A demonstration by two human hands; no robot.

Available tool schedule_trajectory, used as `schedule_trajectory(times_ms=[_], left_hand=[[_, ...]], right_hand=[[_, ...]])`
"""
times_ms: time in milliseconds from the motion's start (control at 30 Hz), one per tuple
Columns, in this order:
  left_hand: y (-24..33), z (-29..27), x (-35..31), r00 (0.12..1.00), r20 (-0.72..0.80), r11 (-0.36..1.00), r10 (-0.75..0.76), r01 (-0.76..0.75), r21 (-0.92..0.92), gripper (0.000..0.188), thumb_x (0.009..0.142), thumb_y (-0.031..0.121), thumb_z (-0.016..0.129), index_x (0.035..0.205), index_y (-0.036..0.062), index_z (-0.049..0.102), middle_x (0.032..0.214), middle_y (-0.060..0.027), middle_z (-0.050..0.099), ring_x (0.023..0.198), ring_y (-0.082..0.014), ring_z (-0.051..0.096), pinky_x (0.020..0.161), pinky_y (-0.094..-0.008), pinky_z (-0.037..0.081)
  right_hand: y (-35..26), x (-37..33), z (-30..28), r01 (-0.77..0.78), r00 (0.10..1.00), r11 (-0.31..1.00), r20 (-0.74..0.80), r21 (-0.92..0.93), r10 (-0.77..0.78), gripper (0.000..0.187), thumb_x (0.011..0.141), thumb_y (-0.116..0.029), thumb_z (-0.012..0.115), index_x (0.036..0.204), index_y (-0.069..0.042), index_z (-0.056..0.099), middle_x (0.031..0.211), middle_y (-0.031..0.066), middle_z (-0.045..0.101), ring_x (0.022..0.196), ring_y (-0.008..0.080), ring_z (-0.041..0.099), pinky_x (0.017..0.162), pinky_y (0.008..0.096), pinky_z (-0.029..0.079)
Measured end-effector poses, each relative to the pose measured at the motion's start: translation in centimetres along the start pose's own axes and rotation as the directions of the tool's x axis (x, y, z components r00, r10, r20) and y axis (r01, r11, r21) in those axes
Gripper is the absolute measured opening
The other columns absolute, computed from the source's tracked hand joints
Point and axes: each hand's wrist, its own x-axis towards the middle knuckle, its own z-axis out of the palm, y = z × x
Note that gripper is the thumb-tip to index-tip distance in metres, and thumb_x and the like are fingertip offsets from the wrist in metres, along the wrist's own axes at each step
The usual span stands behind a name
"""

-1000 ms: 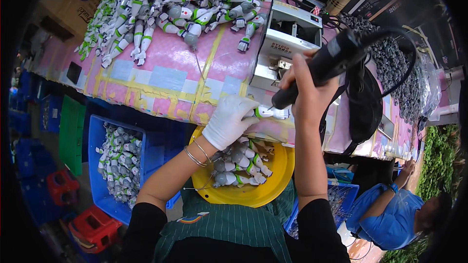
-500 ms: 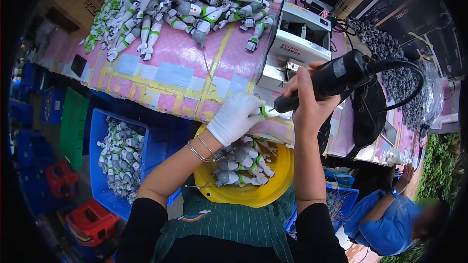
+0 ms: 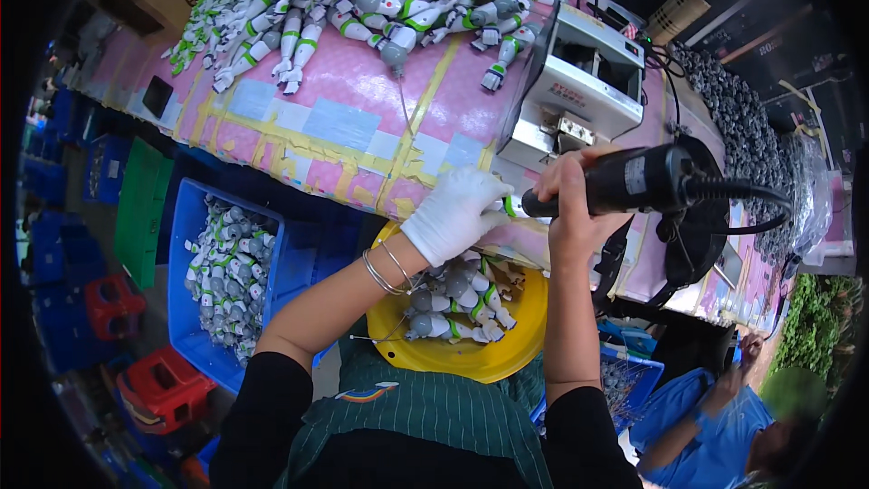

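Yellow tub (image 3: 529,319) nearest, loose toy limbs (image 3: 453,302) inside. Just beyond the tub: gloved left hand (image 3: 460,210), fingers clamped on a white-green limb (image 3: 511,207); right hand (image 3: 579,206), fingers wrapped round a black power tool (image 3: 634,179), nose at that limb. Farther past the tub, on the desk (image 3: 358,80): white machine (image 3: 579,72), limb pile (image 3: 389,0).

The black power tool (image 3: 629,183) looks smooth plastic on my feed, the glove (image 3: 453,217) matt white cloth. I see glossy plastic on the yellow tub (image 3: 525,330).

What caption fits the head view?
Gloved left grip holds a white-and-green part; right grip points a black corded tool at it near a yellow tub.
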Motion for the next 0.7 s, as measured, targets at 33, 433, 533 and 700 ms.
schedule_trajectory(times_ms=[33, 433, 533, 700], left_hand=[[-0.2, -0.4, -0.5, 1.0, 0.002, 1.0, -0.012, 0.012, -0.008, 0.032, 0.075, 0.015, 0.073, 0.105, 0.0072, 0.064, 0.092, -0.0124, 0.061, 0.092, -0.0334, 0.058, 0.082, -0.0422, 0.046], [0.8, 3.2, -0.6, 0.994, -0.103, 0.992, -0.037, 0.049, 0.113, 0.011, 0.067, 0.013, 0.065, 0.07, 0.0025, 0.068, 0.068, -0.0195, 0.061, 0.07, -0.0391, 0.06, 0.066, -0.0453, 0.049], [0.4, 2.5, -0.5, 0.994, -0.102, 0.989, -0.042, 0.056, 0.136, 0.011, 0.065, 0.013, 0.067, 0.071, 0.0046, 0.068, 0.07, -0.0173, 0.061, 0.074, -0.0377, 0.061, 0.07, -0.0444, 0.049], [-0.9, 3.7, 0.1, 0.998, -0.07, 0.983, 0.005, 0.008, 0.182, 0.027, 0.068, 0.029, 0.075, 0.079, 0.0046, 0.072, 0.072, -0.0182, 0.065, 0.072, -0.0376, 0.065, 0.067, -0.0436, 0.052]], right_hand=[[0.2, -0.1, 0.6, 0.003, 1.0, 1.0, 0.003, 0.031, -0.003, 0.021, 0.087, 0.004, 0.059, 0.104, 0.0, 0.047, 0.065, 0.0072, 0.051, 0.049, 0.0146, 0.049, 0.05, 0.0296, 0.044], [-1.2, -1.1, -1.1, -0.104, 0.995, 0.985, 0.013, 0.138, 0.103, 0.033, 0.093, -0.021, 0.064, 0.075, 0.002, 0.048, 0.064, 0.0114, 0.056, 0.057, 0.0247, 0.056, 0.056, 0.0367, 0.047], [-2.4, -1.3, 1.2, -0.041, 0.998, 0.999, -0.054, -0.029, 0.039, 0.031, 0.095, -0.017, 0.06, 0.073, -0.001, 0.044, 0.056, 0.0105, 0.051, 0.047, 0.0243, 0.051, 0.052, 0.0363, 0.046], [-3.1, -0.9, 2.1, 0.029, 0.987, 0.95, -0.14, -0.311, -0.076, 0.035, 0.086, -0.013, 0.071, 0.088, 0.006, 0.041, 0.055, 0.0114, 0.052, 0.044, 0.0209, 0.053, 0.043, 0.0355, 0.047]])
